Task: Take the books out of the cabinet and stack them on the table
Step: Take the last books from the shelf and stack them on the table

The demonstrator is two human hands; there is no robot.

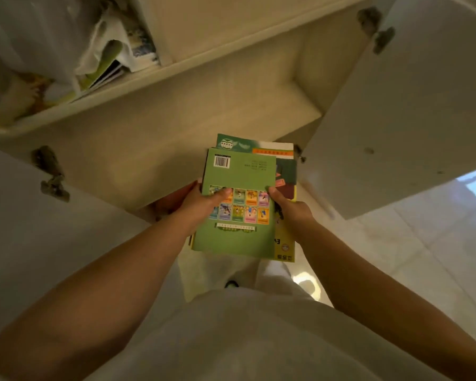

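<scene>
I hold a small stack of books [241, 171] in front of the open cabinet [154, 138]. The top one is a green book lying back cover up, with a barcode and a grid of small pictures. A yellow-edged book [285, 246] and a green-and-white one [256, 147] show beneath it. My left hand [204, 200] grips the stack's left edge, thumb on the cover. My right hand [286, 202] grips the right edge. The lower cabinet shelf behind the stack looks bare. The table is not in view.
Two white cabinet doors stand open, one at the left [39, 229] and one at the right [396, 119]. On the upper shelf at the top left lie more books and papers [107, 67], partly in white plastic. Pale floor tiles [423, 243] show at the right.
</scene>
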